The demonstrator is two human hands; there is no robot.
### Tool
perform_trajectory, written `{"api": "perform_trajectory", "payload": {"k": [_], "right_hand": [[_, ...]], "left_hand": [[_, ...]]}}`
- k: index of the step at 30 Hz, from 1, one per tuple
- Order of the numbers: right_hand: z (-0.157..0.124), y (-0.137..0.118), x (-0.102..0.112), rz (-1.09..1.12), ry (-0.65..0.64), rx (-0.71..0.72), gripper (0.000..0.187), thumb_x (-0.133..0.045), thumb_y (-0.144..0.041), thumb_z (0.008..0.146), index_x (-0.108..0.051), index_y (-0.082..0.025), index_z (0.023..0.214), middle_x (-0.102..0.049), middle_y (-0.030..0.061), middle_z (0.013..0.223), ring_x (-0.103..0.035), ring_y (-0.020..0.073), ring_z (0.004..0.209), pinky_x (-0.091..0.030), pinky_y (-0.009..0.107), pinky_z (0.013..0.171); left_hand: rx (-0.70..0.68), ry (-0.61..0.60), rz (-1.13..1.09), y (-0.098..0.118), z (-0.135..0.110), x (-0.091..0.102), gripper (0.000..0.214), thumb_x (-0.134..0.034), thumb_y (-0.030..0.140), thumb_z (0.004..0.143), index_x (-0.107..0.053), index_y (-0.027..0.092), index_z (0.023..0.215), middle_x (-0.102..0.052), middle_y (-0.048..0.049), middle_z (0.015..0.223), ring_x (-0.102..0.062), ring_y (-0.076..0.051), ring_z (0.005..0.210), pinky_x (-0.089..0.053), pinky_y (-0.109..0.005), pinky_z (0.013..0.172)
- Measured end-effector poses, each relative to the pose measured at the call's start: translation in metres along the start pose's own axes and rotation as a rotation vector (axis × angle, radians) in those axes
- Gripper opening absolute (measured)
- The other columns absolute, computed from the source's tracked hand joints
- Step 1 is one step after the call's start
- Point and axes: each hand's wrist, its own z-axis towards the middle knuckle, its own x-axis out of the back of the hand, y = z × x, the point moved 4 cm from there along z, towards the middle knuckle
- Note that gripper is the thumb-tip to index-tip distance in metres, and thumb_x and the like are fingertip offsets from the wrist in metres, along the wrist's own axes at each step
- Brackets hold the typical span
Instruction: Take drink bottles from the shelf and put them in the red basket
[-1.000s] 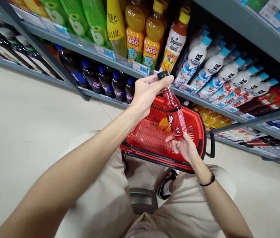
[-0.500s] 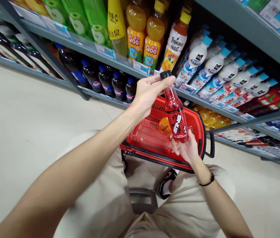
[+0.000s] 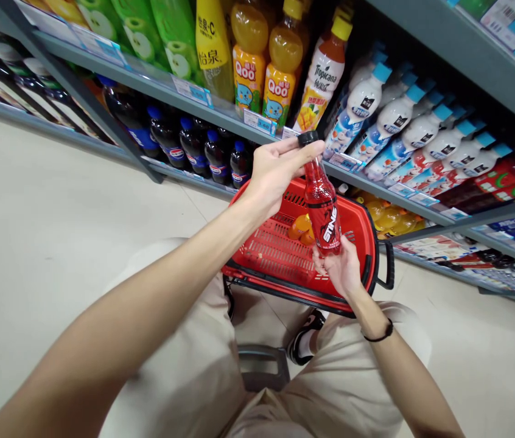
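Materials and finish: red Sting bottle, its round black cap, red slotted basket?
Red Sting bottle: probably clear glossy plastic, though glass is possible; see-through neck, bright highlights.
Round black cap: likely plastic, fairly smooth; evenly dark, no metallic glint.
Red slotted basket: likely moulded plastic, semi-gloss; uniform colour, regular slots, soft reflections.

Red bottle point(image 3: 322, 210), black cap point(image 3: 308, 139)

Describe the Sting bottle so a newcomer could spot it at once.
Find the red shopping basket. Over it, the left hand pinches the Sting bottle near the top; the right hand holds its base. Its black cap and red body set it apart from the yellow-capped Tropicana bottle beyond.
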Motion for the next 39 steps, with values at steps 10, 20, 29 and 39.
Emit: {"api": "perform_trajectory", "payload": {"k": [10, 20, 29, 39], "right_hand": [[-0.0063, 0.0027, 0.0024, -0.118, -0.088, 0.066, 0.044, -0.065, -0.056, 0.093, -0.057, -0.019, 0.115, -0.078, 0.0088, 0.092, -0.059, 0.0118, 0.044, -0.034, 0.022, 0.04], [-0.0047, 0.0022, 0.0059, -0.002, -0.086, -0.123, 0.066, -0.048, -0.078, 0.092, -0.068, -0.017, 0.084, -0.053, -0.0012, 0.043, -0.034, 0.0078, 0.029, -0.021, 0.021, 0.033], [-0.0044, 0.0064, 0.0027, 0.122, -0.129, -0.206, 0.074, -0.041, -0.078, 0.092, -0.071, -0.013, 0.074, -0.021, -0.0103, 0.035, -0.017, 0.0051, 0.028, -0.023, 0.021, 0.037], [-0.0022, -0.0028, 0.0026, -0.007, 0.072, -0.012, 0.039, -0.076, -0.051, 0.08, -0.064, -0.018, 0.095, -0.064, 0.0015, 0.079, -0.046, 0.0084, 0.049, -0.032, 0.021, 0.042]], "left_hand": [[-0.007, -0.025, 0.009, -0.0014, 0.0047, 0.0032, 0.046, -0.09, 0.049, 0.071, -0.076, 0.017, 0.101, -0.078, -0.0104, 0.108, -0.07, -0.03, 0.116, -0.055, -0.044, 0.104], [-0.024, -0.028, -0.003, 0.0003, 0.0009, -0.001, 0.035, -0.086, 0.037, 0.079, -0.074, 0.015, 0.103, -0.078, -0.0103, 0.108, -0.073, -0.029, 0.112, -0.059, -0.044, 0.101], [-0.052, -0.071, -0.008, -0.0003, -0.0018, -0.0039, 0.035, -0.085, 0.042, 0.081, -0.075, 0.016, 0.103, -0.079, -0.0086, 0.108, -0.075, -0.025, 0.106, -0.063, -0.04, 0.092], [-0.058, 0.004, 0.035, -0.0018, -0.0012, -0.0011, 0.035, -0.088, 0.039, 0.076, -0.074, 0.014, 0.098, -0.078, -0.0081, 0.095, -0.075, -0.027, 0.103, -0.061, -0.045, 0.095]]}}
